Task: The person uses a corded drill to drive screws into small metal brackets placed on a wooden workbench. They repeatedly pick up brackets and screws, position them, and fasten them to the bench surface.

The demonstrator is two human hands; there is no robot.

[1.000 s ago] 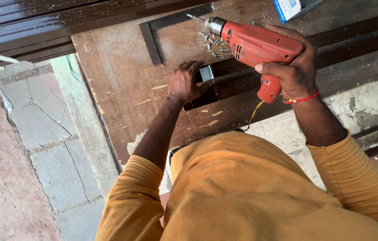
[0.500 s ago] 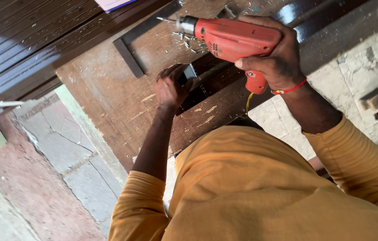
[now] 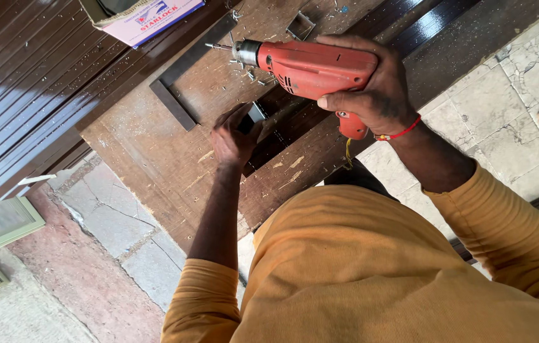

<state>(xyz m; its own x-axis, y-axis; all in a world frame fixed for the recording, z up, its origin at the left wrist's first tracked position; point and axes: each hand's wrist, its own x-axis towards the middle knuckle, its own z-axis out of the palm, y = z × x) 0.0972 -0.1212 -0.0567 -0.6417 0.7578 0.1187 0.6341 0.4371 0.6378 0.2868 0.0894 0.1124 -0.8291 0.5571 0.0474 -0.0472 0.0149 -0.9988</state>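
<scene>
My right hand grips a red electric drill above a worn wooden board, with the bit pointing left. A red thread circles that wrist. My left hand presses on the end of a dark metal profile that lies along the board, fingers around a small shiny piece at its tip. A dark L-shaped metal bracket rests on the board just beyond the drill bit. Metal shavings are scattered near the bit. My orange sleeves and shirt fill the lower part of the view.
A cardboard box sits at the top edge beside stacked dark brown ribbed panels. A small metal clip lies near the top. Grey paving slabs show at lower left, cracked stone floor at right.
The view has shifted, so the board and hands sit lower and further right in the frame. My right hand still holds the drill; my left hand stays on the profile's end.
</scene>
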